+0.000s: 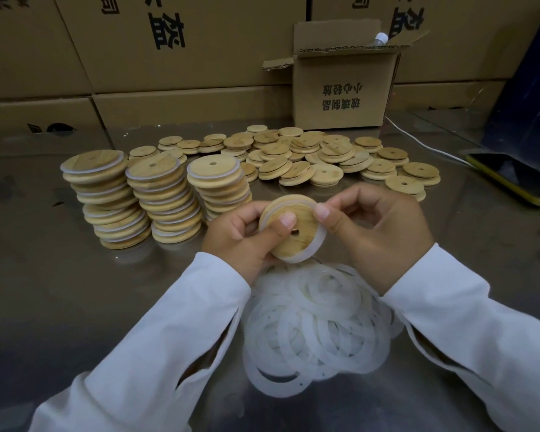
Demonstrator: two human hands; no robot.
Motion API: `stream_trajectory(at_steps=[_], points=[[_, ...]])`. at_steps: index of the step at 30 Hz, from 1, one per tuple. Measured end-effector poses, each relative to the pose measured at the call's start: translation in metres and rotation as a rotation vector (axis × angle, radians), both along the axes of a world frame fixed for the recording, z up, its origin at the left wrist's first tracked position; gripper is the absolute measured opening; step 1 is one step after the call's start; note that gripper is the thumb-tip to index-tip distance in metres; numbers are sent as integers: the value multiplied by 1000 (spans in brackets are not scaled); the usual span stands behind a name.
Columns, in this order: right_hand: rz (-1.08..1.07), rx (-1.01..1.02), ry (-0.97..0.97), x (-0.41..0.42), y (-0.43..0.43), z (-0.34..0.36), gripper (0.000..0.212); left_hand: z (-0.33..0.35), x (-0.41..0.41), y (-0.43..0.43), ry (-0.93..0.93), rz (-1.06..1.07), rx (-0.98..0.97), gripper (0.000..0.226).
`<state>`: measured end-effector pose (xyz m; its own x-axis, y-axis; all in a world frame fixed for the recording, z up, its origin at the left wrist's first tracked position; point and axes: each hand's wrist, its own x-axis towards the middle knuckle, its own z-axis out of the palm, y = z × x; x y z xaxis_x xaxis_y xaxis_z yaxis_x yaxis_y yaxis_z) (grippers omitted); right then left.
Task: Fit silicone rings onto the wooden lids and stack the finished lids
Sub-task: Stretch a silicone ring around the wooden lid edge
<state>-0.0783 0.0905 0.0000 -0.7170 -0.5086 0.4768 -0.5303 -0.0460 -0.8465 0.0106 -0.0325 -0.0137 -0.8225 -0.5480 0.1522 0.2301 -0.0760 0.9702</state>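
- Left hand (240,236) grips a wooden lid (290,232) from its 9 o'clock side; thumb pressed on the lid face just beside the centre hole, fingers curled behind.
- Right hand (378,232) pinches the same lid at its 2 o'clock edge, thumb tip on the rim, fingers folded narrow.
- A silicone ring (309,252) sits around the lid; its white band shows widest from 3 to 6 o'clock. Whether it is fully seated: cannot tell.
- Lid is held tilted above the table, face toward the camera.
- White sleeves (156,347) cover both forearms.
- At 6 o'clock from the hands: loose heap of rings (315,325) lying on the metal table (75,291), overlapping one another.
- At 10 o'clock: three stacks of ringed lids (159,198), side by side, each leaning slightly.
- At 12 to 2 o'clock: spread pile of bare lids (325,154), several layers deep in places.
- Further at 12 o'clock: small open carton (340,88) with printed characters, standing on the table.
- At 3 o'clock: phone (512,177) with yellow edge, lying flat, white cable (424,143) running to it.
- Large cartons (169,57) line the back.
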Motion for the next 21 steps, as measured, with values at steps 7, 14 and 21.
stream_trajectory(at_steps=[7, 14, 21], points=[[-134, 84, 25, 6, -2, -8, 12, -1, -2, 5, -30, 180, -209, 12], [-173, 120, 113, 4, 0, -9, 10, -2, -3, 3, -52, 135, -128, 13], [-124, 185, 228, 5, 1, -9, 8, -2, -1, 2, -63, 113, -382, 14]])
